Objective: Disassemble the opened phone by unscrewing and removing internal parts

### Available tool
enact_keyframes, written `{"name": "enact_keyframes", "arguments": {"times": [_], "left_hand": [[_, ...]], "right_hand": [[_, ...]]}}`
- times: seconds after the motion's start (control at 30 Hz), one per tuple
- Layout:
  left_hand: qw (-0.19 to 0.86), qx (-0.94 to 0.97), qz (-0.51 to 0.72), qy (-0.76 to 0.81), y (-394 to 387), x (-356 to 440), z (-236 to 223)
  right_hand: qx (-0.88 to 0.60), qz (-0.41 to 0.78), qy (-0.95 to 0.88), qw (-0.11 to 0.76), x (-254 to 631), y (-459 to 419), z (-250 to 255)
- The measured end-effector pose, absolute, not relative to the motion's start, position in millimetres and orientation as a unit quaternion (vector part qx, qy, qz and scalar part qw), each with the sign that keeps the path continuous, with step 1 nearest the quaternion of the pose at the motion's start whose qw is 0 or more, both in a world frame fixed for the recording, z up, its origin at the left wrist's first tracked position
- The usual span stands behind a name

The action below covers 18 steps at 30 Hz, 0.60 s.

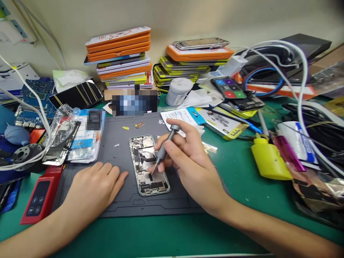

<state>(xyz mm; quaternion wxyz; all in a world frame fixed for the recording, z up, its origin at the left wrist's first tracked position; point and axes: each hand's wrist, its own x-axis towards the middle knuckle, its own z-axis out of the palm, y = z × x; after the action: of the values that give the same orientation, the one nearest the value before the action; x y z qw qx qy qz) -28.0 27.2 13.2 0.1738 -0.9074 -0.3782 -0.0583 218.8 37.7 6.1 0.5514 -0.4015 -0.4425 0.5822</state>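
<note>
An opened phone (150, 165) lies on the dark work mat (118, 136), its inner boards and metal plates exposed. Above it, my right hand (192, 161) grips a grey precision screwdriver (162, 152) between thumb and fingers, the cap end near the index finger. The screwdriver slants down, its thin tip over the phone's middle; whether it touches cannot be told. My left hand (98, 184) rests on the mat left of the phone, fingers curled under and thumb pointing towards the phone. Nothing shows in it.
Small loose parts (116, 145) lie beyond the phone. A red device (40, 195) with buttons sits at left. Behind stand stacked phone-part boxes (123, 57) and a white jar (178, 91). At right are a yellow bottle (270, 157) and white cables (305, 79).
</note>
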Motion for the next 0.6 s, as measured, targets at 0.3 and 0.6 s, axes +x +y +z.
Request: {"name": "enact_keyframes", "arguments": {"times": [0.3, 0.6], "left_hand": [[-0.02, -0.922, 0.026, -0.386, 24, -45, 48], [-0.006, -0.869, -0.106, -0.484, -23, -72, 49]], "right_hand": [[-0.395, 0.583, -0.432, 0.563, 222, 45, 6], [-0.384, 0.595, -0.431, 0.559, 222, 41, 8]]}}
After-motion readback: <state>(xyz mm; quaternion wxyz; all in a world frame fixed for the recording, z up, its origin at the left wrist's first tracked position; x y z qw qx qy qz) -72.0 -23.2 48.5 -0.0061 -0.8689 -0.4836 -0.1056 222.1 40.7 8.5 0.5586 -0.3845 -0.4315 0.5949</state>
